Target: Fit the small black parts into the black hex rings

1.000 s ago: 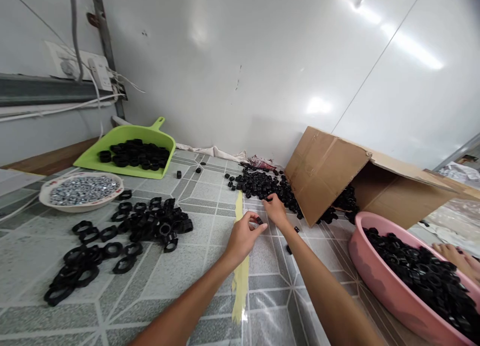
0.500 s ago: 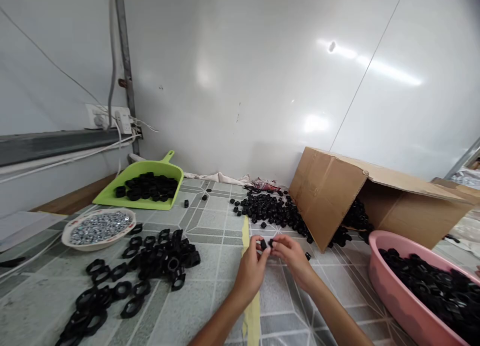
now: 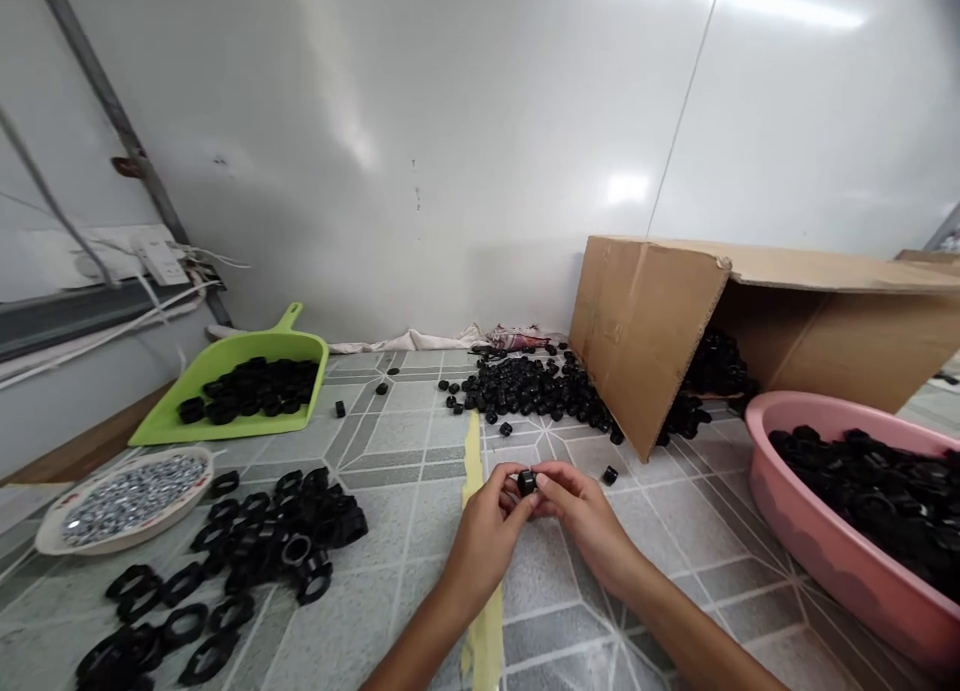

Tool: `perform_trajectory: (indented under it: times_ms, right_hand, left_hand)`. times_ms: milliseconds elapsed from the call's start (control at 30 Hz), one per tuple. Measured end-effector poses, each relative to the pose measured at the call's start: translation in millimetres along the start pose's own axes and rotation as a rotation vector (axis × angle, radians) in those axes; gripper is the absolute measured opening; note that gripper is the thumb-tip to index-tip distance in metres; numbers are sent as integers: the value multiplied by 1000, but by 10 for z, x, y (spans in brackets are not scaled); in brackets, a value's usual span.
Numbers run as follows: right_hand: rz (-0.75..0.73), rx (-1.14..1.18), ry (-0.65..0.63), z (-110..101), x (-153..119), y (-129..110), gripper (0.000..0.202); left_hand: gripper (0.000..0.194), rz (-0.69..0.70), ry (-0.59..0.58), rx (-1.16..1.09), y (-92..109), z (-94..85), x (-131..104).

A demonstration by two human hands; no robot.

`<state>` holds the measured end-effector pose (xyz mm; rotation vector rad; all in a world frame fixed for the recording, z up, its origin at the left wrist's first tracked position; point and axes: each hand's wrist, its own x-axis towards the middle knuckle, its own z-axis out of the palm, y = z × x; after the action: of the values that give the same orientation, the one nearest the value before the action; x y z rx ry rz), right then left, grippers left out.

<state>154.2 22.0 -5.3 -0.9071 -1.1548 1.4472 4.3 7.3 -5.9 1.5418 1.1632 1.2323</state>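
Note:
Between my two hands, above the tiled-pattern table, is a small black plastic part (image 3: 526, 482). My left hand (image 3: 489, 519) pinches it from the left with thumb and forefinger. From the right, the fingertips of my right hand (image 3: 581, 516) close on the same part, and the hands touch there. Fine details of the part are too small to make out. Beyond the hands lies a heap of small black parts (image 3: 525, 383). One loose black part (image 3: 610, 475) rests just right of my right hand.
Black rings (image 3: 296, 549) lie scattered at left, beside a dish (image 3: 201, 491) of small metal nuts. Behind it stands a green dustpan (image 3: 142, 433) holding black rings. At right are a tipped cardboard box (image 3: 637, 341) and a pink basin (image 3: 795, 521) of black parts. Yellow tape (image 3: 487, 641) runs along the table.
The two hands have come together on one black part; before, each held a small black piece, slightly apart. The view has tilted and shifted.

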Motion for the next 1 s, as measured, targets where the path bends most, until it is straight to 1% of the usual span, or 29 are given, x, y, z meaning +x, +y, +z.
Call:
perform_trajectory:
  times_ms: [100, 167, 233, 367, 533, 633, 733, 867, 1000]
  right_hand:
    - [-21, 7, 35, 15, -20, -3, 28]
    - [-28, 0, 66, 29, -25, -9, 30]
    - [-41, -29, 64, 39, -19, -8, 32]
    - [-59, -110, 5, 45, 12, 30, 30]
    - [-49, -107, 46, 33, 20, 39, 21]
    - [-96, -229, 62, -2, 15, 7, 18]
    - [-139, -336, 27, -41, 22, -16, 18]
    - [-133, -308, -48, -66, 31, -24, 21]
    - [-138, -319, -35, -71, 31, -24, 23]
  left_hand:
    - [20, -8, 1, 61, 26, 18, -27]
    - [18, -12, -2, 100, 32, 26, -44]
    - [18, -15, -9, 110, 24, 27, -49]
    - [19, -40, -12, 28, -16, 21, -18]
    - [25, -48, -19, -25, -31, 9, 13]
    - [31, -64, 7, -14, -31, -3, 17]
    - [34, -88, 14, -42, -46, -13, 29]
    - [30, -84, -12, -64, -58, -14, 47]
    - [29, -93, -31, -96, -51, -14, 49]
